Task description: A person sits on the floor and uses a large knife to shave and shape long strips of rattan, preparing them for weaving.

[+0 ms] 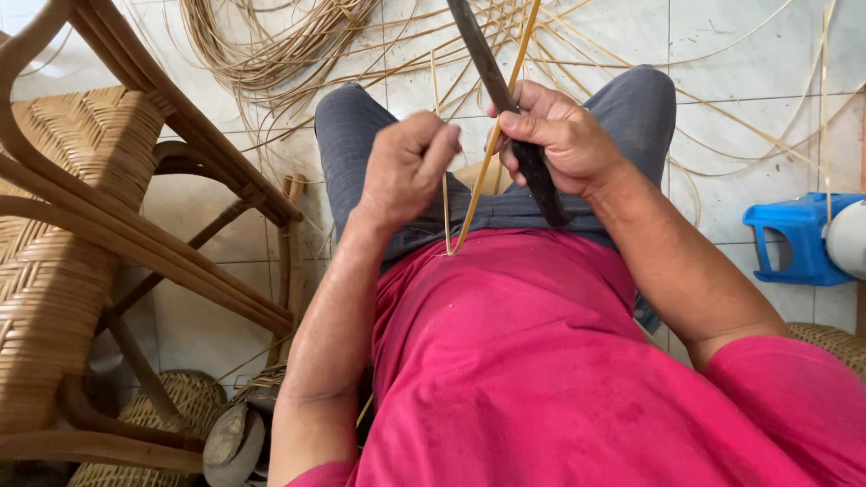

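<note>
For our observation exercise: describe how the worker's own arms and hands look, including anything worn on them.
Both arms are bare from the short sleeves of a pink-red shirt down. The left hand and right hand wear no gloves; no rings, watch or bands are visible. Forearms look sturdy.

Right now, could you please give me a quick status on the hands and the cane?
Left hand pinching the cane strip. Right hand gripping the dark knife against the strip. Loose cane on the floor ahead, woven chair at left, nothing blocking.

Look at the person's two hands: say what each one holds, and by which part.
The right hand grips a dark knife by its handle. The left hand pinches a thin rattan strip near its lower bend.
</note>
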